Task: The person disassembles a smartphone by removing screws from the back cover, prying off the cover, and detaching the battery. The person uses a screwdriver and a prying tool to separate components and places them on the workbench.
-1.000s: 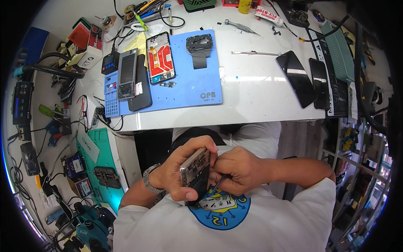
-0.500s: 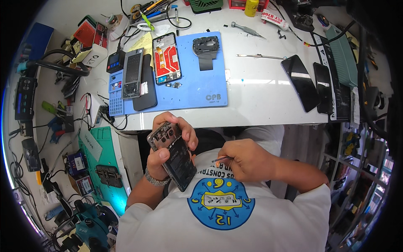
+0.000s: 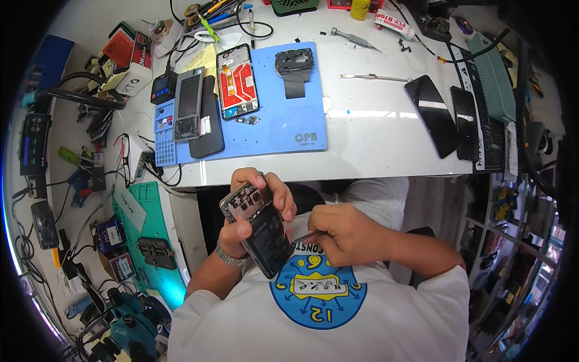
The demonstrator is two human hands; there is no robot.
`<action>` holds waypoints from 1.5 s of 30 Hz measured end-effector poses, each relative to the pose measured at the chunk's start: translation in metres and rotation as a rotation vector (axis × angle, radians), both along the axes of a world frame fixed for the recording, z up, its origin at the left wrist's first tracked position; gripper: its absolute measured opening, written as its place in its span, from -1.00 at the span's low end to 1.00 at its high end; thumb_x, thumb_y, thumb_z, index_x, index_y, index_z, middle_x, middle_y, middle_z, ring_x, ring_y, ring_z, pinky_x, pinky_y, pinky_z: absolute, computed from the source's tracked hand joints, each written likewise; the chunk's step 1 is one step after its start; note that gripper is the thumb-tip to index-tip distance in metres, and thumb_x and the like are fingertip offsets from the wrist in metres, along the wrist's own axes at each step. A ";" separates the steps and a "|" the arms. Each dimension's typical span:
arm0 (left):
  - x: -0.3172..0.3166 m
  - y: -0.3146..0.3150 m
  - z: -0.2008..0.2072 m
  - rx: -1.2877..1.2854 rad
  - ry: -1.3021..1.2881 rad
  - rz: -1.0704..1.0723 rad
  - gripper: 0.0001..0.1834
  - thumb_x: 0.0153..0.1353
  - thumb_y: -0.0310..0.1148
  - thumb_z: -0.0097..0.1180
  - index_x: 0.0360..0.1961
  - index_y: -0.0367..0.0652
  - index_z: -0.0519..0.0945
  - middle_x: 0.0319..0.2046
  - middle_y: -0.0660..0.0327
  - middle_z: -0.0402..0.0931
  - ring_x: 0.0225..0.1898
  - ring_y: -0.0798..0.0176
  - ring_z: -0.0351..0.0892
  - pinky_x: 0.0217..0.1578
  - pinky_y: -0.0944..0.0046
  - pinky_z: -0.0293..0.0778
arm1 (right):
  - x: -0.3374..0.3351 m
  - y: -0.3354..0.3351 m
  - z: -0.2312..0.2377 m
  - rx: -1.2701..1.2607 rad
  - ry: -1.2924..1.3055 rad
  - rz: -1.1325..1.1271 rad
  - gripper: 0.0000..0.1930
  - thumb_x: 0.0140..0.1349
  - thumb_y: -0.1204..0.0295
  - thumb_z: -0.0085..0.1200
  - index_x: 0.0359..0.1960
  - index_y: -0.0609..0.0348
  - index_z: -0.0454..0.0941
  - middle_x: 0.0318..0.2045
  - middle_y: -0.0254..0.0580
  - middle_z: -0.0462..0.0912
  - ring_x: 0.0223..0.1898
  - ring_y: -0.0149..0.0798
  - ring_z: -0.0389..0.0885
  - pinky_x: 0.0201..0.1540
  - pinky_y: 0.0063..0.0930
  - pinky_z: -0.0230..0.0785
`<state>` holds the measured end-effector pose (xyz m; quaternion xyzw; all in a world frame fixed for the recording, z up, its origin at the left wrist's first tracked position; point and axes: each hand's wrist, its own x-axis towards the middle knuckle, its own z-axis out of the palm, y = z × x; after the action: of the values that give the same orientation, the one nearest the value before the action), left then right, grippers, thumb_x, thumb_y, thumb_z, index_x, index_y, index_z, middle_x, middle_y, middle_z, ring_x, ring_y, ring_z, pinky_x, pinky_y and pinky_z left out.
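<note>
My left hand (image 3: pixel 238 234) is closed round an opened smartphone (image 3: pixel 268 244), held tilted over my lap below the table edge. Its back cover is off, so the black battery and, toward the far end, the camera area are bare. My right hand (image 3: pixel 348 234) pinches a thin dark tool (image 3: pixel 303 239). The tool's tip reaches the phone's right side, close to the battery; whether it touches is too small to tell. Most of the tool is hidden by my right fingers.
A blue work mat (image 3: pixel 271 136) on the white table (image 3: pixel 368 154) carries a phone frame with red lining (image 3: pixel 237 84), a dark phone shell (image 3: pixel 189 105) and a black part with a flap (image 3: pixel 295 69). Two black phones lie right, near a screwdriver (image 3: pixel 354 39). A microscope (image 3: pixel 129 329) stands lower left.
The phone in my left hand has shifted slightly right and turned a little. My right hand has brought the thin tool left, up to the phone's side.
</note>
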<state>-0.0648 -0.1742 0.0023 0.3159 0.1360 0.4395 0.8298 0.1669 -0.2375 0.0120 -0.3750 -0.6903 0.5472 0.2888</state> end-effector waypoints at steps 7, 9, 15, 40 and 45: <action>-0.001 -0.001 -0.003 -0.009 -0.014 0.018 -0.28 0.13 -0.08 0.47 0.23 0.01 0.37 -0.14 0.03 0.41 -0.12 0.06 0.59 -0.06 0.02 0.57 | 0.007 0.001 0.020 -0.041 0.053 0.005 -0.77 0.18 0.76 0.20 -0.15 0.25 0.64 -0.14 0.02 0.59 -0.19 -0.03 0.67 -0.14 -0.27 0.54; 0.000 -0.002 -0.002 -0.023 -0.018 0.030 -0.28 0.13 -0.08 0.47 0.23 0.02 0.38 -0.15 0.03 0.42 -0.13 0.06 0.59 -0.07 0.02 0.56 | 0.010 -0.002 0.008 -0.031 0.045 0.023 -0.81 0.20 0.72 0.25 -0.18 0.23 0.66 -0.11 0.03 0.59 -0.19 -0.07 0.67 -0.16 -0.30 0.54; 0.007 -0.002 -0.008 -0.052 -0.044 0.025 -0.30 0.14 -0.13 0.49 0.21 0.01 0.37 -0.12 0.03 0.42 -0.10 0.06 0.57 -0.02 -0.01 0.56 | -0.009 -0.006 0.023 0.043 -0.040 -0.180 -0.83 0.27 0.41 0.37 -0.29 0.25 0.67 -0.32 -0.03 0.65 -0.34 0.07 0.70 -0.28 -0.18 0.57; 0.014 -0.028 0.012 -0.020 -0.094 -0.238 -0.36 0.13 -0.41 0.51 0.13 -0.01 0.36 -0.15 -0.02 0.52 -0.11 -0.08 0.74 0.01 -0.08 0.70 | -0.007 -0.026 -0.017 0.200 0.306 -0.073 -0.88 0.17 0.59 0.33 -0.29 0.15 0.65 -0.46 -0.18 0.68 -0.51 -0.07 0.70 -0.46 -0.26 0.57; 0.015 -0.028 0.013 -0.047 -0.108 -0.229 -0.37 0.13 -0.43 0.51 0.13 -0.01 0.36 -0.15 -0.01 0.53 -0.10 -0.08 0.75 0.01 -0.07 0.70 | -0.006 -0.026 -0.017 0.230 0.292 -0.092 -0.89 0.18 0.60 0.31 -0.36 0.16 0.61 -0.54 -0.16 0.61 -0.56 -0.05 0.65 -0.49 -0.24 0.52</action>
<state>-0.0494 -0.2019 0.0152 0.2855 0.0645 0.3551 0.8878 0.1604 -0.2633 -0.0048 -0.2871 -0.6813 0.4995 0.4515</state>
